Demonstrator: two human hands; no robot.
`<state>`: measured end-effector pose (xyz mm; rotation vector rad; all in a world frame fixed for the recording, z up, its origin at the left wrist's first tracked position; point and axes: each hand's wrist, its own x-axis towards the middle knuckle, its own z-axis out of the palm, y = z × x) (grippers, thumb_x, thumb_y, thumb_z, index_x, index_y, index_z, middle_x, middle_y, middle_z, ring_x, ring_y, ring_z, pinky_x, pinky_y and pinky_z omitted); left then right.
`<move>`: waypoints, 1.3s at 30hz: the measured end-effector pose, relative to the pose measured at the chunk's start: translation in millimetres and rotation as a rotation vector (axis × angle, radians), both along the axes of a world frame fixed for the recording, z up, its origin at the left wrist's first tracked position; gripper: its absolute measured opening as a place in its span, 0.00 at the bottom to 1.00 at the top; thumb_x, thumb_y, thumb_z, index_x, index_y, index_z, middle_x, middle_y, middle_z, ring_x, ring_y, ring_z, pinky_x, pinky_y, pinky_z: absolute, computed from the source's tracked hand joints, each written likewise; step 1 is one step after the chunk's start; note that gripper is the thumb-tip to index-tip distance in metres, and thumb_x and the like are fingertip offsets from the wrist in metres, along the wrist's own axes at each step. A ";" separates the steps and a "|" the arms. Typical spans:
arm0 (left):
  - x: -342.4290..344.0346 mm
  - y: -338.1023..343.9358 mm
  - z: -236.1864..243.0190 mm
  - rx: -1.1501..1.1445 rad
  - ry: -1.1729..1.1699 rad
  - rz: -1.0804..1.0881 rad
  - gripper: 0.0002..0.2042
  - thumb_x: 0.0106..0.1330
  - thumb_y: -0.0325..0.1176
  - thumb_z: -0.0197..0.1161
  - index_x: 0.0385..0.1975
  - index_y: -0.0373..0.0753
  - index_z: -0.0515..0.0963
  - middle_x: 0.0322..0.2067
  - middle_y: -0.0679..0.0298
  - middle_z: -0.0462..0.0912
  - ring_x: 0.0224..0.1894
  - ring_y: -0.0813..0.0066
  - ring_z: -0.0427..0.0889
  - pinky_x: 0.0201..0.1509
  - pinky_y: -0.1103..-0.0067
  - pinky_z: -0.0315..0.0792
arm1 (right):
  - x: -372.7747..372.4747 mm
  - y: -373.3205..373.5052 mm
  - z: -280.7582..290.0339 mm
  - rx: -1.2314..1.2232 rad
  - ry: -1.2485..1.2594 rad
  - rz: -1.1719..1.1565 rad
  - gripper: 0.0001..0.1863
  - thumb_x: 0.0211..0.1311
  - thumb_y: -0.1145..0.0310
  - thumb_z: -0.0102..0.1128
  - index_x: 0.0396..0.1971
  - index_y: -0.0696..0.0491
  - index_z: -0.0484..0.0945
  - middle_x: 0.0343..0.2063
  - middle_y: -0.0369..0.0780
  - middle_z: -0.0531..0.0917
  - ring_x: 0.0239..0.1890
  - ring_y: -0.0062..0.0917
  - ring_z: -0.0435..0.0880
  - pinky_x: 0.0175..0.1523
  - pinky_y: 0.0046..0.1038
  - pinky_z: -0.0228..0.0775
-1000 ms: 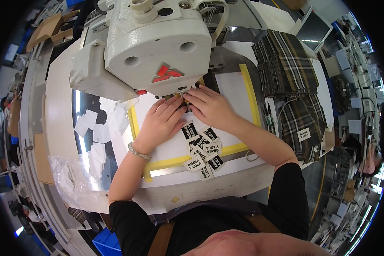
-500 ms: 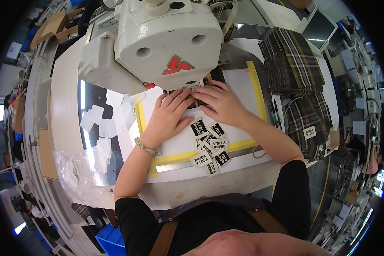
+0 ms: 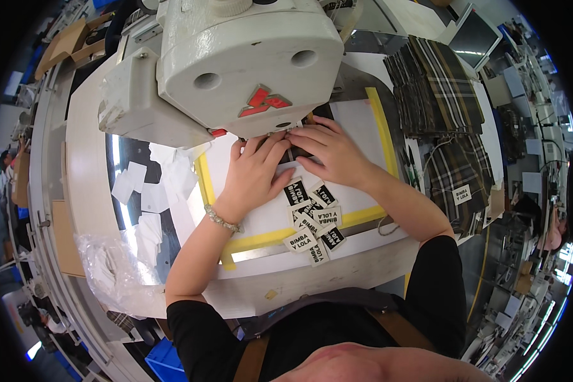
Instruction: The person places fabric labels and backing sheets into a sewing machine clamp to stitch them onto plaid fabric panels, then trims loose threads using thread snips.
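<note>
My left hand lies on the work under the head of a white sewing machine. Its fingers are stretched forward and the thumb stands apart. From the other side, my right hand rests with fingers extended, its fingertips close to the left ones. Between and beneath both hands a piece of dark plaid fabric shows in part; the machine head and fingers hide the rest. Close to my wrists, a loose pile of black and cream woven labels overlaps the yellow-taped white work surface.
Folded plaid pieces are stacked at the right, with another label on the front one. Pens lie beside them. Left of the work surface are white paper scraps and a clear plastic bag. A blue crate stands below the table.
The view has shifted slightly, and the machine head looks larger. Both hands keep nearly the same place; the label glimpsed under the machine before is now mostly covered.
</note>
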<state>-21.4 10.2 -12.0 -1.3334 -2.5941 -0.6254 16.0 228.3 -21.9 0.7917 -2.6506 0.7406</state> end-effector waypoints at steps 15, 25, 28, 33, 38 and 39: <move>0.2 -4.0 -2.3 -0.049 -0.009 0.031 0.25 0.58 0.43 0.65 0.55 0.47 0.71 0.60 0.66 0.72 0.59 0.65 0.68 0.63 0.65 0.54 | 3.2 1.3 4.8 0.045 0.076 -0.059 0.20 0.53 0.68 0.67 0.49 0.48 0.81 0.52 0.35 0.79 0.49 0.23 0.81 0.71 0.44 0.52; -0.9 -3.9 -2.2 -0.046 -0.020 0.025 0.26 0.58 0.43 0.65 0.57 0.46 0.71 0.60 0.66 0.72 0.58 0.64 0.69 0.63 0.64 0.54 | 4.7 -0.1 5.3 -0.015 0.107 -0.008 0.14 0.51 0.70 0.68 0.41 0.49 0.83 0.44 0.34 0.83 0.47 0.24 0.82 0.70 0.44 0.55; -1.3 -1.9 -0.1 -0.056 -0.015 0.022 0.25 0.59 0.44 0.64 0.57 0.45 0.71 0.58 0.66 0.73 0.60 0.66 0.68 0.63 0.63 0.54 | 4.8 -2.2 3.4 -0.045 0.144 0.001 0.14 0.51 0.70 0.68 0.40 0.48 0.83 0.42 0.33 0.83 0.45 0.24 0.82 0.69 0.44 0.56; -1.7 0.0 3.3 -0.080 -0.012 0.030 0.25 0.60 0.45 0.63 0.57 0.44 0.71 0.56 0.66 0.74 0.61 0.68 0.68 0.63 0.63 0.54 | 4.2 -7.9 1.3 -0.049 0.169 -0.059 0.12 0.51 0.70 0.68 0.38 0.47 0.83 0.44 0.33 0.82 0.45 0.24 0.81 0.70 0.44 0.53; -4.4 -1.3 2.9 -0.066 -0.034 0.009 0.27 0.59 0.45 0.63 0.58 0.45 0.70 0.59 0.65 0.73 0.56 0.63 0.69 0.59 0.63 0.55 | 4.3 -5.4 -0.2 0.001 0.135 -0.125 0.11 0.53 0.68 0.66 0.37 0.47 0.83 0.48 0.34 0.79 0.49 0.25 0.78 0.69 0.47 0.48; -4.5 -1.7 2.7 -0.066 -0.034 0.010 0.27 0.59 0.45 0.63 0.58 0.45 0.70 0.59 0.65 0.73 0.56 0.63 0.69 0.59 0.63 0.55 | 3.9 -4.7 0.0 0.017 0.123 -0.151 0.11 0.53 0.67 0.65 0.39 0.47 0.82 0.49 0.35 0.79 0.51 0.26 0.77 0.69 0.48 0.47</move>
